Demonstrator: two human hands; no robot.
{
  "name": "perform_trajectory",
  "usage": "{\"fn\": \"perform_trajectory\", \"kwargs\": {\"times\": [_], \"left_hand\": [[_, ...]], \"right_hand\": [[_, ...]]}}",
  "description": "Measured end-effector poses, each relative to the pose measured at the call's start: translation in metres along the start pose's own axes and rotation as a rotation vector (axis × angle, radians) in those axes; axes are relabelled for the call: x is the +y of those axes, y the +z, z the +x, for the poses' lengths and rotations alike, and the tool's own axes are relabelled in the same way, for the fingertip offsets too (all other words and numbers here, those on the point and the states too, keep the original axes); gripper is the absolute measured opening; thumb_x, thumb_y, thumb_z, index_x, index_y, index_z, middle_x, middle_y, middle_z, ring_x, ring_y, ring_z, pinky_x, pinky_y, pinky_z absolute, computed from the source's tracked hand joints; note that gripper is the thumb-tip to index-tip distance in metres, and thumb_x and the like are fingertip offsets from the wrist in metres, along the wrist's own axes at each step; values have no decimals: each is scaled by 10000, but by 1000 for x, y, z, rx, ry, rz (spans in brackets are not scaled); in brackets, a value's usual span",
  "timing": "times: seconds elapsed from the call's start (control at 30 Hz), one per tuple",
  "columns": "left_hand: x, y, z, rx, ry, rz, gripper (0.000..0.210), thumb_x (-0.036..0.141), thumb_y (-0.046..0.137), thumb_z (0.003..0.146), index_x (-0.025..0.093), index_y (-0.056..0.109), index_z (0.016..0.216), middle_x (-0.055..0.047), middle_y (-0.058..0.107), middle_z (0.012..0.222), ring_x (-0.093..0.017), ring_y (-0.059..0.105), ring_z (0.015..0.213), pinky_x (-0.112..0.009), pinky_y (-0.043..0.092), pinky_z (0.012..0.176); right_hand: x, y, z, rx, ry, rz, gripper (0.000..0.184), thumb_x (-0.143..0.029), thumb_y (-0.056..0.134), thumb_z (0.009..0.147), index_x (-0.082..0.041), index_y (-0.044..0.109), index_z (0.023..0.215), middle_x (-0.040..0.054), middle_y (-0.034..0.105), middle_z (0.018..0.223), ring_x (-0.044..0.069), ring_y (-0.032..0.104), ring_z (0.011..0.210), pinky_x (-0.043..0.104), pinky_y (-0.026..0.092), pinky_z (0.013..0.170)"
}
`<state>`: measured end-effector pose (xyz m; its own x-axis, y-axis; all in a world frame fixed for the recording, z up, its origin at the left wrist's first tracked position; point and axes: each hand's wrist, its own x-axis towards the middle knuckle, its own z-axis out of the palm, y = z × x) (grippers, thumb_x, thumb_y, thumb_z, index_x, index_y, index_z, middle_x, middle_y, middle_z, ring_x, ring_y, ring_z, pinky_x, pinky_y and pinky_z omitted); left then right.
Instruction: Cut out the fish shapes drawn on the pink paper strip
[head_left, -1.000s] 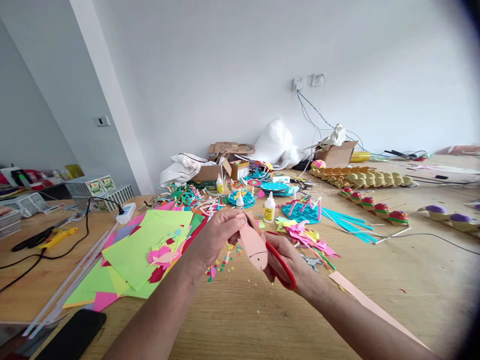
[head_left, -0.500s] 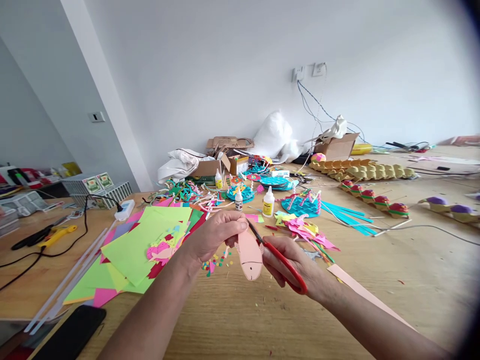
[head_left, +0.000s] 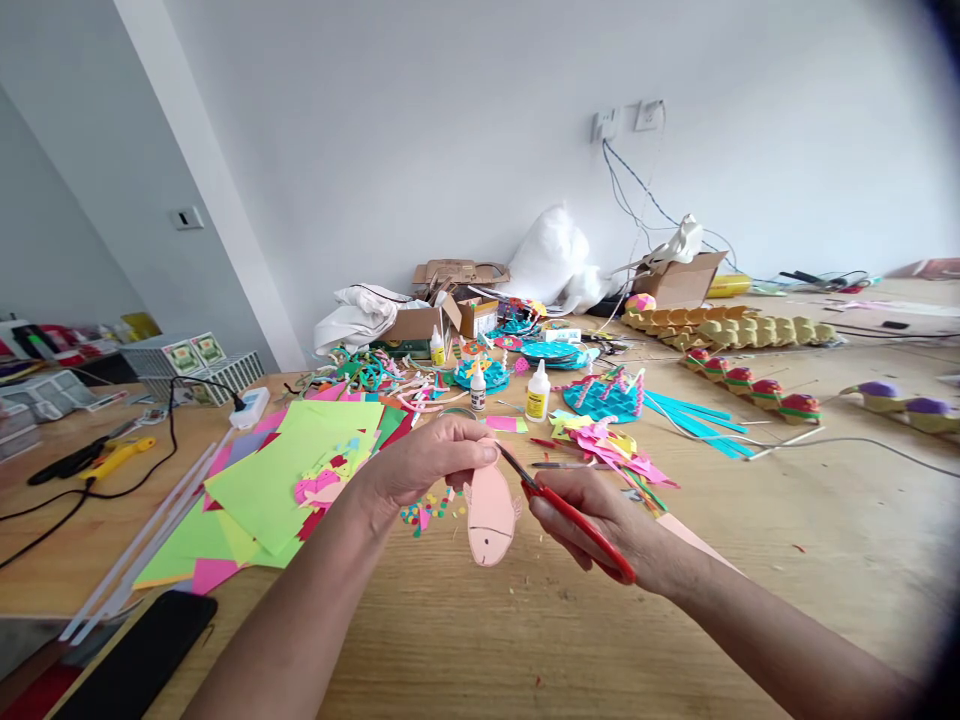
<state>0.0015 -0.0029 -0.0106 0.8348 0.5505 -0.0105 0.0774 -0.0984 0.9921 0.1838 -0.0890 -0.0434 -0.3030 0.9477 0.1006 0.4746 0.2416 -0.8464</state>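
Pinched by its tail end in my left hand (head_left: 442, 455) is a pink paper fish (head_left: 491, 515), hanging head down, with a drawn eye, a curved gill line and small side fins. My left fingers cover the tail. My right hand (head_left: 592, 515) is wrapped round the red handles of a pair of scissors (head_left: 577, 525). The dark blades point up and left, with their tips at the fish's tail edge beside my left thumb. Whether the blades touch the paper I cannot tell.
Coloured paper sheets (head_left: 292, 480) with small cut-outs lie left. Behind my hands stand a glue bottle (head_left: 538, 392) and blue decorated plates (head_left: 604, 397). Paper scraps (head_left: 600, 450) and painted egg-carton pieces (head_left: 765, 388) are to the right. A black phone (head_left: 142, 650) rests front left.
The scissors and my right hand have shifted slightly right and away from the fish's side, so its right fin shows more. The fish has swung a little left. The view has tilted slightly.
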Motion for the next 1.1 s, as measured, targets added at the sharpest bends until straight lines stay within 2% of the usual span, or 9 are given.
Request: {"fn": "perform_trajectory", "kwargs": {"times": [0.27, 0.4, 0.57, 0.7, 0.8, 0.9, 0.97, 1.1], "left_hand": [[0, -3, -1, -82, -15, 116, 296, 358, 538, 753, 156, 453, 554, 48, 431, 501, -46, 347, 444, -188, 216, 418], [2, -3, -1, -111, -49, 145, 299, 352, 532, 752, 162, 430, 545, 56, 402, 502, -47, 317, 439, -196, 209, 417], [0, -4, 0, -170, -60, 164, 320, 345, 539, 748, 168, 408, 516, 65, 356, 489, -49, 284, 432, -207, 207, 428], [-4, -7, 0, -188, -65, 130, 331, 350, 576, 740, 161, 437, 507, 59, 369, 476, -48, 294, 424, -203, 209, 420], [-9, -9, 3, -103, -29, -17, 328, 395, 627, 729, 144, 509, 553, 43, 435, 497, -47, 348, 428, -189, 250, 417], [-15, -7, 10, 157, 114, -334, 317, 464, 625, 737, 148, 599, 728, 17, 531, 608, -66, 450, 493, -186, 344, 461], [-18, -3, 15, 256, 205, -412, 255, 408, 641, 745, 165, 607, 815, 22, 545, 627, -75, 471, 507, -198, 382, 490], [-19, 11, 21, 269, 324, -428, 205, 349, 652, 753, 162, 586, 807, 25, 530, 615, -81, 471, 556, -206, 393, 543]], "right_hand": [[-7, -9, -6, -76, 45, -84, 502, -605, 447, 823, -196, 364, 545, -49, 399, 448, 64, 361, 399, 180, 248, 373], [-5, -13, -6, -103, 24, -162, 493, -588, 437, 833, -198, 363, 540, -56, 380, 431, 64, 330, 397, 194, 212, 380], [-1, -19, -7, -118, -11, -279, 435, -487, 457, 866, -191, 395, 554, -54, 401, 423, 65, 340, 394, 203, 193, 393], [1, -20, -6, -118, -37, -240, 420, -461, 497, 856, -190, 407, 548, -57, 415, 423, 57, 344, 378, 198, 194, 381], [1, -14, -3, -86, 30, -84, 438, -531, 501, 827, -199, 400, 558, -63, 401, 419, 61, 356, 360, 188, 213, 355], [-3, -3, 4, 33, 75, 193, 497, -660, 447, 779, -212, 384, 573, -70, 385, 398, 67, 351, 340, 189, 248, 341], [-7, 5, 10, 151, 63, 335, 519, -698, 435, 752, -214, 380, 572, -75, 373, 381, 63, 328, 334, 189, 254, 342], [-15, 19, 23, 291, 21, 441, 499, -679, 452, 746, -206, 411, 593, -81, 375, 361, 59, 307, 317, 184, 234, 338]]}}
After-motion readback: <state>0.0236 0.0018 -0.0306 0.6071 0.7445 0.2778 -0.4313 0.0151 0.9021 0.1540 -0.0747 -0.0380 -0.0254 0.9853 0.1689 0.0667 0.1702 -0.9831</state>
